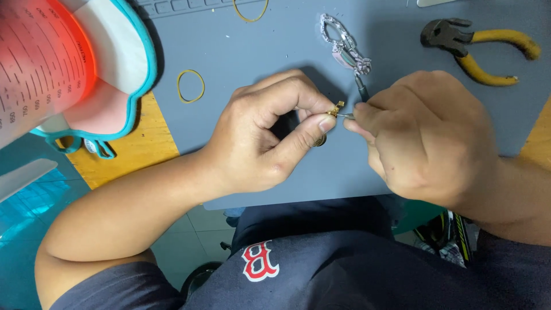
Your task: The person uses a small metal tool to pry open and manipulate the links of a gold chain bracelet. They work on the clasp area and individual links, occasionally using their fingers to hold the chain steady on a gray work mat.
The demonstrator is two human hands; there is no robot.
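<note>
Small repair bench, hobby-workshop sort of place. I'm sitting at a wooden table (135, 150) that is carrying a grey-blue work mat (241, 51). Yellow-handled pliers (479, 49) are lying on it, rubber bands (190, 86) too, a silver watch bracelet (344, 46) resting near them. Tiled floor is showing below.

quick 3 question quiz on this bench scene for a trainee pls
1. True or false: the left hand pinches a small gold piece between thumb and finger.
2. Which tool lies untouched at the mat's far right? A) yellow-handled pliers B) hammer C) scissors
3. How many rubber bands lie on the grey mat?

Key: 1 true. 2 A. 3 two, one of them partly cut off at the top edge. The right hand holds a thin tool against the gold piece.
</note>
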